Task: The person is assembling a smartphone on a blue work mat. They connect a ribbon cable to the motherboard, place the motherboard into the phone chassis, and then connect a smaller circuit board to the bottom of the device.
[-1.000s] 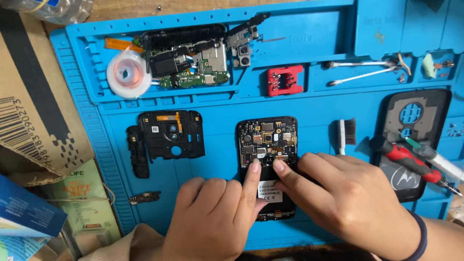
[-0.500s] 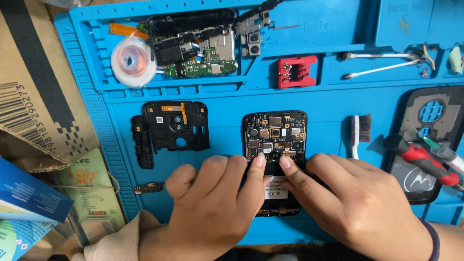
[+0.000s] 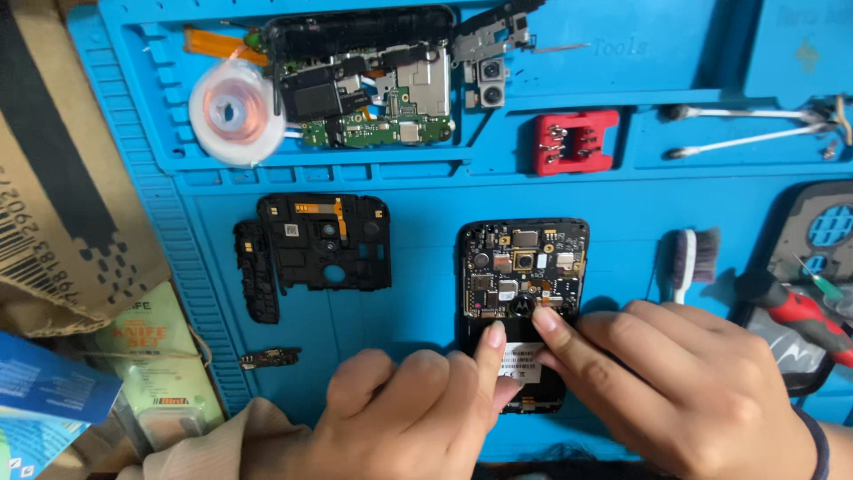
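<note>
Head view of a blue silicone repair mat (image 3: 426,258) with moulded trays along its upper edge. At centre lies an opened black smartphone (image 3: 522,276), back cover removed, its dark circuit board exposed in the upper half and a white-labelled battery below. The left hand (image 3: 418,413) extends its index finger onto the battery label, the remaining fingers curled loosely and holding nothing. The right hand (image 3: 675,382) presses its index fingertip on the lower edge of the circuit board, just beside the left fingertip; its other fingers are bent and grasp nothing. To the left of the phone rest a black plastic inner frame (image 3: 324,242), a narrow black plastic strip (image 3: 255,271) and a small dark connector board (image 3: 268,358). The upper tray holds a roll of clear tape (image 3: 233,111), a second dismantled phone with green circuit board (image 3: 369,84) and a red plastic block (image 3: 576,140). A small brush (image 3: 689,260) and red-handled screwdriver (image 3: 795,311) lie to the right.
</note>
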